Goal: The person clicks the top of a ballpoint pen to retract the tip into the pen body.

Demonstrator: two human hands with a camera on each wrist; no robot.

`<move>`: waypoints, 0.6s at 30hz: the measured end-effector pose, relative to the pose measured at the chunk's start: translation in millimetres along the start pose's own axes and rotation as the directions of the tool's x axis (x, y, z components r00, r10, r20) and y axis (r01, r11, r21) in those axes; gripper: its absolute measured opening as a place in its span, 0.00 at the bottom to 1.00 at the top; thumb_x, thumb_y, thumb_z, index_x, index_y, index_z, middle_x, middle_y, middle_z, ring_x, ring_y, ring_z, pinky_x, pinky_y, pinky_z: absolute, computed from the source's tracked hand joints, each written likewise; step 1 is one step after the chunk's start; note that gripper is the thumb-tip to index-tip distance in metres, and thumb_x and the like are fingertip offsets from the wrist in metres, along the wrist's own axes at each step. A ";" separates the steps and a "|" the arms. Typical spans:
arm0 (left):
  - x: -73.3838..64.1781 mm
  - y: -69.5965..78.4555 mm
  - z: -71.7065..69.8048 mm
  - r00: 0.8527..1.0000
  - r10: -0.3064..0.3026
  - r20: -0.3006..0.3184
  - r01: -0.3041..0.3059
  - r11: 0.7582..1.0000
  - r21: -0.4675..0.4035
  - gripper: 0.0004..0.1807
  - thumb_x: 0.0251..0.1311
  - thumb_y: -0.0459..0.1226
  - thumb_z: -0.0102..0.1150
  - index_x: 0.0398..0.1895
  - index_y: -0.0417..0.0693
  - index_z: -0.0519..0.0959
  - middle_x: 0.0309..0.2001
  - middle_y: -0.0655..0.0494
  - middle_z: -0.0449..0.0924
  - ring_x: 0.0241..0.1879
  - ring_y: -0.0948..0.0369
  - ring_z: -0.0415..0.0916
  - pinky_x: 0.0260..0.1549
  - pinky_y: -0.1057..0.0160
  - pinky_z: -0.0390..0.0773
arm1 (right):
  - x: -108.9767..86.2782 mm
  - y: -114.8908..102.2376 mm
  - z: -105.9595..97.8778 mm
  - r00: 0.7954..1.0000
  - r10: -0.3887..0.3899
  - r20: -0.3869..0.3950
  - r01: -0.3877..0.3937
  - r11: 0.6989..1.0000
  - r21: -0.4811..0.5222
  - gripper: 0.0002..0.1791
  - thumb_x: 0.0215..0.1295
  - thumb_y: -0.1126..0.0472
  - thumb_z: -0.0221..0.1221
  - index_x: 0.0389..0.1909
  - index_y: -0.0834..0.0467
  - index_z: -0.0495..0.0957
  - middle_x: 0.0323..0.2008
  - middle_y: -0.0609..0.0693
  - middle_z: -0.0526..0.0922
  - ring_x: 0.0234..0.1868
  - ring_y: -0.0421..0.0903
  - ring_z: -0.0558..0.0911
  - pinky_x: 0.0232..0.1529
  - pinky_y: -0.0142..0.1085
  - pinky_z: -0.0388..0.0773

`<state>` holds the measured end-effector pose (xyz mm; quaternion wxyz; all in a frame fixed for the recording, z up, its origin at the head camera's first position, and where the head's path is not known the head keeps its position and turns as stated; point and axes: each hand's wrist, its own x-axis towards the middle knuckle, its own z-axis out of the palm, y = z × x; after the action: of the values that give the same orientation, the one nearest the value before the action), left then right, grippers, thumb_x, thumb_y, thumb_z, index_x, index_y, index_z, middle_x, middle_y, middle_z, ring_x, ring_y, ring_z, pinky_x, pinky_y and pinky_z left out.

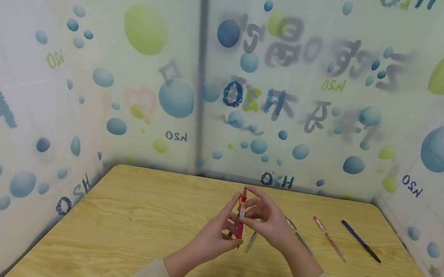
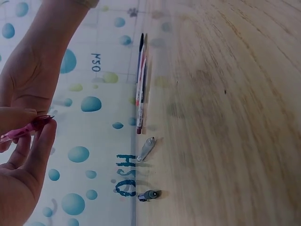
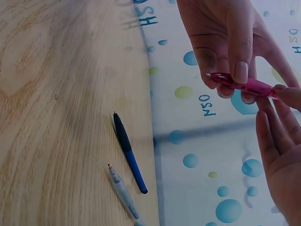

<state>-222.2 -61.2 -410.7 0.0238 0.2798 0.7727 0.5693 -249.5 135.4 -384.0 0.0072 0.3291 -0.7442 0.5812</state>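
Both hands hold a pink-red pen (image 1: 239,229) nearly upright above the middle of the table. The left hand (image 1: 210,237) grips its lower part, the tip pointing down. In the right wrist view, the left thumb (image 3: 241,70) presses along the pen's pink barrel (image 3: 256,87). The right hand (image 1: 271,223) pinches the upper part, with its index finger at the top end and its thumb at the white label. A grey, clear-barrelled pen (image 1: 252,241) lies on the table just behind the hands. A dark pen is partly hidden behind the left hand.
On the wooden table (image 1: 124,220), to the right, lie a clear pen with dark parts (image 1: 302,239), an orange-red pen (image 1: 329,237) and a blue pen with a black end (image 1: 361,241). A patterned curtain (image 1: 136,95) stands behind the table and along its sides.
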 end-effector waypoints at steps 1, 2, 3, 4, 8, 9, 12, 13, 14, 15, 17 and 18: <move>-0.1 0.5 0.1 1.000 0.000 0.000 0.000 1.000 0.003 0.57 0.57 0.24 0.64 0.79 0.69 0.40 0.47 0.54 0.72 0.40 0.54 0.79 0.36 0.65 0.81 | 0.0 -0.4 -0.6 1.000 0.004 0.008 -0.004 1.000 0.010 0.39 0.64 0.71 0.62 0.74 0.53 0.58 0.48 0.60 0.77 0.42 0.49 0.83 0.47 0.40 0.79; -0.3 0.8 0.1 1.000 -0.001 0.001 0.001 1.000 0.008 0.57 0.57 0.24 0.65 0.79 0.68 0.40 0.47 0.55 0.72 0.39 0.56 0.79 0.36 0.65 0.81 | -0.1 -0.7 -1.1 1.000 0.005 0.015 -0.006 1.000 0.022 0.39 0.64 0.71 0.61 0.74 0.54 0.57 0.48 0.61 0.77 0.42 0.50 0.83 0.46 0.40 0.79; -0.7 1.4 0.3 1.000 -0.004 0.002 0.004 1.000 0.011 0.57 0.57 0.24 0.65 0.79 0.68 0.40 0.47 0.56 0.72 0.39 0.57 0.79 0.36 0.65 0.81 | -0.1 -0.9 -1.4 1.000 0.008 0.021 -0.009 0.999 0.032 0.40 0.64 0.72 0.61 0.74 0.54 0.57 0.48 0.62 0.76 0.42 0.50 0.83 0.46 0.40 0.80; -0.9 1.9 0.6 1.000 -0.008 0.003 0.008 1.000 0.013 0.57 0.57 0.24 0.65 0.79 0.69 0.40 0.47 0.56 0.72 0.39 0.59 0.79 0.36 0.65 0.81 | -0.2 -1.3 -1.8 1.000 0.009 0.027 -0.010 0.999 0.040 0.40 0.64 0.72 0.61 0.74 0.55 0.57 0.48 0.62 0.76 0.42 0.50 0.83 0.45 0.40 0.80; -1.4 2.7 1.8 1.000 -0.021 0.004 0.021 1.000 0.008 0.58 0.57 0.23 0.64 0.78 0.73 0.40 0.46 0.57 0.71 0.38 0.64 0.79 0.36 0.65 0.81 | -0.4 -2.4 -2.8 0.999 0.014 0.035 -0.016 0.998 0.053 0.39 0.63 0.72 0.62 0.73 0.56 0.57 0.47 0.63 0.77 0.42 0.50 0.83 0.45 0.40 0.80; -1.3 2.7 1.9 1.000 -0.021 0.003 0.021 1.000 0.006 0.58 0.57 0.23 0.64 0.78 0.73 0.40 0.46 0.57 0.71 0.38 0.64 0.79 0.36 0.65 0.81 | -0.4 -2.6 -2.9 0.999 0.016 0.035 -0.018 0.998 0.053 0.39 0.63 0.72 0.62 0.73 0.56 0.58 0.47 0.63 0.77 0.42 0.50 0.83 0.45 0.40 0.80; -0.6 2.0 2.1 1.000 -0.021 0.000 0.021 1.000 0.003 0.58 0.57 0.23 0.64 0.78 0.74 0.41 0.46 0.57 0.71 0.38 0.64 0.79 0.37 0.65 0.81 | -0.2 -2.8 -3.0 0.999 0.013 0.030 -0.014 0.999 0.051 0.38 0.63 0.72 0.62 0.72 0.56 0.58 0.47 0.62 0.78 0.41 0.49 0.82 0.45 0.40 0.80; -0.4 1.7 2.1 1.000 -0.022 -0.002 0.022 1.000 0.004 0.58 0.57 0.23 0.64 0.78 0.73 0.41 0.46 0.57 0.71 0.38 0.64 0.79 0.37 0.65 0.81 | -0.1 -2.7 -3.0 1.000 0.011 0.029 -0.012 0.999 0.049 0.38 0.63 0.71 0.62 0.72 0.56 0.59 0.47 0.61 0.78 0.41 0.49 0.82 0.45 0.40 0.80; -0.1 1.3 2.2 1.000 -0.021 -0.003 0.021 1.000 0.004 0.58 0.57 0.23 0.64 0.78 0.73 0.41 0.46 0.57 0.71 0.38 0.64 0.79 0.37 0.65 0.81 | 0.0 -2.4 -3.1 1.000 0.007 0.030 -0.008 0.999 0.051 0.38 0.63 0.71 0.62 0.72 0.56 0.59 0.47 0.61 0.78 0.41 0.49 0.82 0.45 0.40 0.80; 0.1 1.2 2.4 1.000 -0.024 -0.004 0.024 1.000 0.005 0.58 0.56 0.23 0.65 0.78 0.72 0.41 0.46 0.57 0.72 0.38 0.64 0.79 0.36 0.65 0.81 | 0.0 -2.1 -3.2 1.000 0.004 0.029 -0.005 0.999 0.051 0.38 0.63 0.71 0.63 0.72 0.56 0.59 0.46 0.61 0.79 0.41 0.49 0.82 0.44 0.40 0.80; 0.6 1.1 2.9 1.000 -0.024 -0.005 0.024 1.000 0.005 0.58 0.56 0.23 0.65 0.78 0.71 0.41 0.46 0.57 0.72 0.38 0.63 0.79 0.36 0.65 0.81 | -0.1 -1.6 -3.4 1.000 -0.002 0.029 0.001 0.999 0.050 0.37 0.63 0.71 0.63 0.71 0.56 0.59 0.46 0.60 0.79 0.41 0.49 0.82 0.44 0.40 0.80; 1.0 1.2 3.1 1.000 -0.023 -0.006 0.023 1.000 0.005 0.58 0.56 0.22 0.65 0.78 0.70 0.42 0.46 0.57 0.72 0.38 0.63 0.79 0.35 0.65 0.81 | -0.2 -1.4 -3.6 1.000 -0.005 0.030 0.003 0.999 0.050 0.37 0.63 0.71 0.62 0.71 0.56 0.59 0.46 0.60 0.79 0.41 0.49 0.82 0.44 0.40 0.80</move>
<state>-221.5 -57.9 -410.4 0.0275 0.2694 0.7772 0.5680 -250.0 138.4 -381.8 -0.0109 0.3394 -0.7289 0.5944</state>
